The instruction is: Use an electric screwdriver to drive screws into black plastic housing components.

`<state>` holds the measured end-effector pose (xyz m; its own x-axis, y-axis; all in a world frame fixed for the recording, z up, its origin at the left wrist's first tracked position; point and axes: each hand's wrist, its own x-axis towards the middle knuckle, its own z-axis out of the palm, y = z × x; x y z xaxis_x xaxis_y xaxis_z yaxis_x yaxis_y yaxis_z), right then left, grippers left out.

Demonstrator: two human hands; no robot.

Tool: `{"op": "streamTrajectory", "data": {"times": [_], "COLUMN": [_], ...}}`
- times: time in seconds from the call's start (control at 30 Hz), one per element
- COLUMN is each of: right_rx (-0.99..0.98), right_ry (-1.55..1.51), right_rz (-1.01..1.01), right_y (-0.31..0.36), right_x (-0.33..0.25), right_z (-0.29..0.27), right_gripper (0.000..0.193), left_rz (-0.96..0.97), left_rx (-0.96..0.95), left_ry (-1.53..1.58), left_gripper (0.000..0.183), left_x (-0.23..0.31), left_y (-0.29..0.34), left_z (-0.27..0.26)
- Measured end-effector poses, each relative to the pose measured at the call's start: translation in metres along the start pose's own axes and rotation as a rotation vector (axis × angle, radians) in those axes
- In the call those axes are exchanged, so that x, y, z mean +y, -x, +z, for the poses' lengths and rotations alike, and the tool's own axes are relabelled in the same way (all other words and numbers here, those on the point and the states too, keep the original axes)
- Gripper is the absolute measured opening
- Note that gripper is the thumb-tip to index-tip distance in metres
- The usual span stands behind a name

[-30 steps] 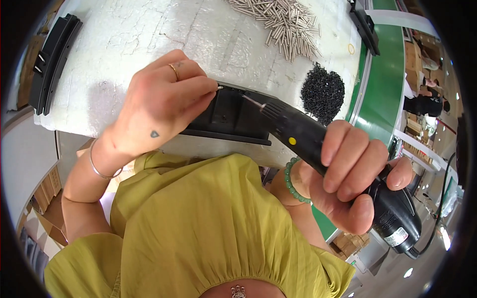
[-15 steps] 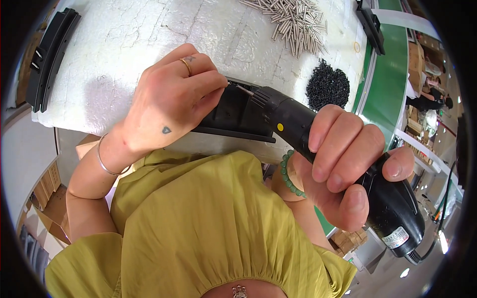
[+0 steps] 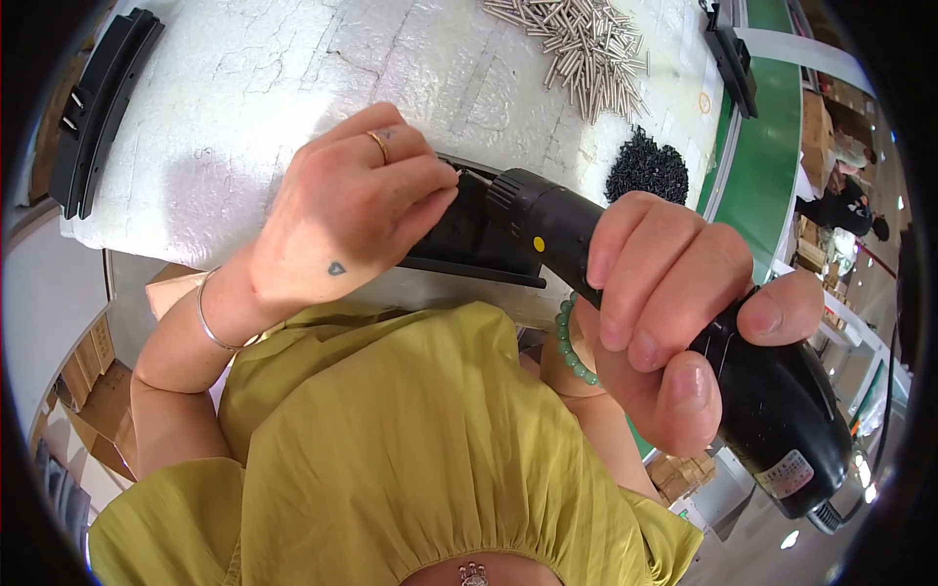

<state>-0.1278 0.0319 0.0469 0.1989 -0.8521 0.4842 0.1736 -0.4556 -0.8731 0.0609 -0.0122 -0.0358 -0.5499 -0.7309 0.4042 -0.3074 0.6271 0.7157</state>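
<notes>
My right hand [image 3: 674, 283] is wrapped around a black corded electric screwdriver [image 3: 555, 223] with a yellow dot on its barrel. The tool slants to the upper left, its thin bit meeting the fingertips of my left hand [image 3: 357, 195]. Those fingers are pinched together at the far edge of a black plastic part [image 3: 474, 239]; whatever is between them is too small and covered to name. The part lies on the table's near side, partly hidden by my left hand and the screwdriver.
A pile of silver metal pins [image 3: 591, 59] and a heap of small black screws [image 3: 647, 168] lie on the white wrapped table surface [image 3: 244, 88]. Similar black parts rest at the left edge [image 3: 107, 112] and far right [image 3: 731, 63]. Beyond is a green surface [image 3: 767, 146].
My left hand has shifted slightly right and toward me, still pinched. The screwdriver has changed angle a little, and less of its bit shows beside the left fingertips.
</notes>
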Motion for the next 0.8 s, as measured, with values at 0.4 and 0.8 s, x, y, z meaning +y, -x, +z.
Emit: {"op": "streamTrajectory", "data": {"times": [0.4,0.8], "right_rx": [-0.292,0.055], "right_ry": [0.176,-0.041], "right_rz": [0.124,-0.097], "right_y": [-0.025,-0.011], "right_x": [-0.005,-0.015], "right_z": [0.005,-0.028], "right_gripper": [0.028,0.036], "left_rz": [-0.01,-0.021], "left_rx": [0.061,-0.059], "left_ry": [-0.065,-0.095], "left_gripper": [0.011,0.026], "left_x": [0.005,0.009], "left_y": [0.009,0.011], "left_z": [0.02,0.008]}}
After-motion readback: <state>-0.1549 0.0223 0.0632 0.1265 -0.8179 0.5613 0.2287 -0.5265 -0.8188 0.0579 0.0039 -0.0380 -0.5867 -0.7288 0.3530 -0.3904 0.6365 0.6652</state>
